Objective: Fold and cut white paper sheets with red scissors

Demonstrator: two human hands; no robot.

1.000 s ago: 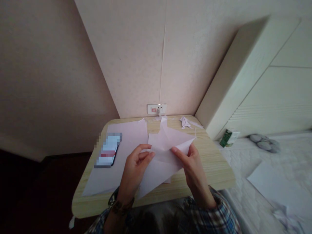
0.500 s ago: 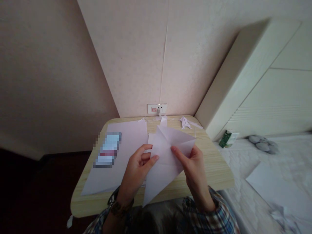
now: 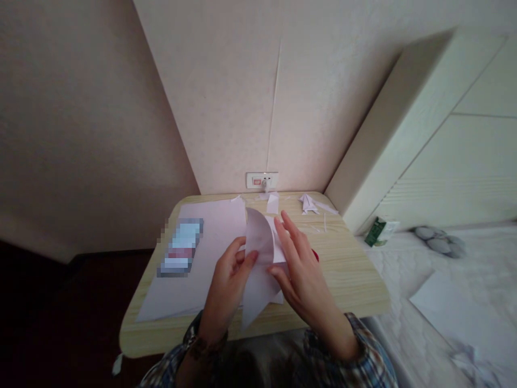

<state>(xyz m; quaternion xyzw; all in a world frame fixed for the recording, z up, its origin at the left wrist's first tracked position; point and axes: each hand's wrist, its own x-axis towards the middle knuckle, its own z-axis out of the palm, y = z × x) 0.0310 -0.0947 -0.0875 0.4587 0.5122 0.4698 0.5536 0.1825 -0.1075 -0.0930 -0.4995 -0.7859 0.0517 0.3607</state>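
My left hand (image 3: 228, 277) pinches the left side of a creased white sheet of paper (image 3: 258, 293) between thumb and fingers, above the front of the small wooden table. The upper part of the sheet curls over in a bowed flap, and its lower end tapers to a point toward me. My right hand (image 3: 301, 269) is at the sheet's right edge, fingers stretched out and apart, the thumb tip against or very near the flap. Part of the sheet is hidden behind that hand. Beyond its knuckles a small red thing (image 3: 315, 255) shows, mostly covered.
On the wooden table (image 3: 351, 269), large white sheets (image 3: 189, 296) lie left under a blurred-out phone (image 3: 181, 248). A folded paper figure (image 3: 308, 205) and paper scraps (image 3: 273, 202) are at the back, below a wall socket (image 3: 262, 180). Right stands a bed with a green-white carton (image 3: 379, 231).
The opened-out sheet is now bent over into a curled flap. My right hand has let go of its right part and moved left with fingers extended. My left hand keeps its pinch.
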